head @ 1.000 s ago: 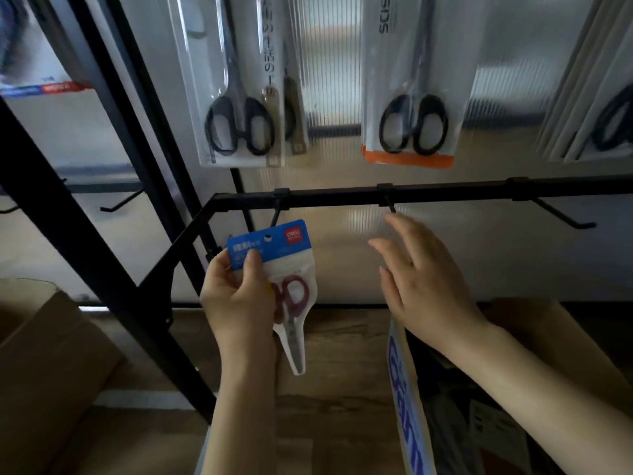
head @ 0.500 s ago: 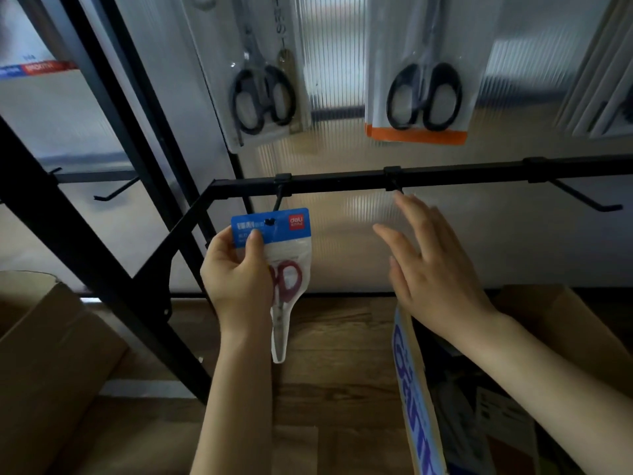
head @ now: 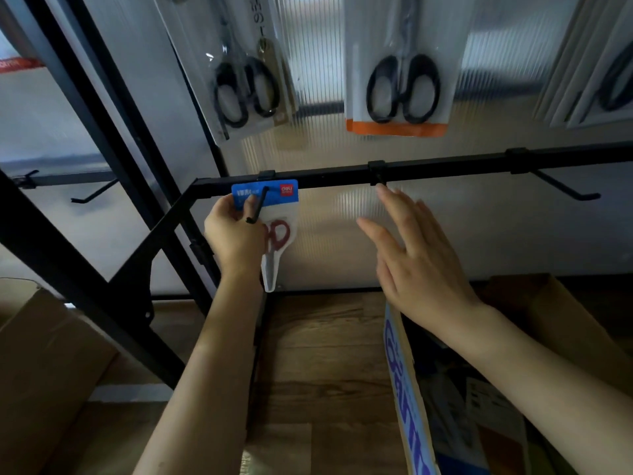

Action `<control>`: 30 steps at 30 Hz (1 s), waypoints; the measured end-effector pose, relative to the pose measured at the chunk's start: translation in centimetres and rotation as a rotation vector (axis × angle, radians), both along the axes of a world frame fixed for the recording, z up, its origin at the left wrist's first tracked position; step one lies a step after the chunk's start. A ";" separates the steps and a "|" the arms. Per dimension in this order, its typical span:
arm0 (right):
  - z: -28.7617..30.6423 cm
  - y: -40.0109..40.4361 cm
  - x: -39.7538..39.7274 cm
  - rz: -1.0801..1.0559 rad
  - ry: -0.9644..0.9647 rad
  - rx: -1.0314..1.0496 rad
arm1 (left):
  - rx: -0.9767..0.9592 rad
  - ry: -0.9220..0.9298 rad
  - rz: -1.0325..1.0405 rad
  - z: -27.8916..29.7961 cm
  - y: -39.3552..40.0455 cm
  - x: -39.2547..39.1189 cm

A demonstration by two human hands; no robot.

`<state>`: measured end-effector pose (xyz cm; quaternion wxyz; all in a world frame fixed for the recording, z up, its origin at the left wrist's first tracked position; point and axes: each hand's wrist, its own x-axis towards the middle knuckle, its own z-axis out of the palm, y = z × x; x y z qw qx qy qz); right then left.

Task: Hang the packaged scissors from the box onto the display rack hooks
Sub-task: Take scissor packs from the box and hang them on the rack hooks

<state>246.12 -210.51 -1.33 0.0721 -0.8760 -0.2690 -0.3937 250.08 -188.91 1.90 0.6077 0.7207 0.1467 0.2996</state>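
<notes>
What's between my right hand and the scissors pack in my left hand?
Nothing: in the head view only the ribbed back panel shows between the right hand and the scissors pack.

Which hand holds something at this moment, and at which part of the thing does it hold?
The left hand grips the red scissors pack at the left side of its blue header card. The right hand holds nothing.

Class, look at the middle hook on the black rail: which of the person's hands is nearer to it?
Right. The right hand is open with its fingertips just below the middle hook; the left hand is off to its left, holding the scissors pack at another hook.
</notes>
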 end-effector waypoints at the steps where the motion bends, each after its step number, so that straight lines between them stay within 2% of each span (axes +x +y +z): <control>1: 0.0 -0.1 -0.1 0.001 0.003 -0.006 | 0.004 0.002 0.015 -0.2 0.0 -0.2; 8: -0.2 -2.9 -1.6 -0.064 -0.004 -0.162 | -0.036 0.078 0.186 -4.1 -5.0 -2.8; 12: -1.4 -5.0 -2.7 -0.080 0.038 -0.257 | 0.065 0.155 0.055 -5.9 -12.0 -6.1; 16: -3.4 -9.5 -4.1 -0.014 0.098 -0.471 | 0.134 0.238 -0.107 -7.8 -18.0 -8.8; 19: -5.6 -13.8 -6.0 -0.074 0.197 -0.538 | 0.362 0.265 -0.255 -10.1 -21.0 -10.6; 21: -7.6 -16.2 -7.5 -0.139 0.279 -0.523 | 0.571 0.293 -0.428 -11.9 -22.2 -11.0; 24: -10.8 -19.0 -9.4 -0.203 0.380 -0.541 | 1.048 0.403 -0.708 -14.8 -23.2 -10.3; 27: -12.8 -20.8 -11.2 -0.229 0.464 -0.533 | 1.479 0.485 -0.905 -17.4 -23.7 -9.6; 29: -13.8 -21.6 -12.2 -0.231 0.503 -0.507 | 1.649 0.581 -1.026 -18.7 -23.8 -9.5; 30: -14.3 -21.9 -12.6 -0.234 0.525 -0.501 | 1.674 0.636 -1.089 -19.1 -23.9 -9.5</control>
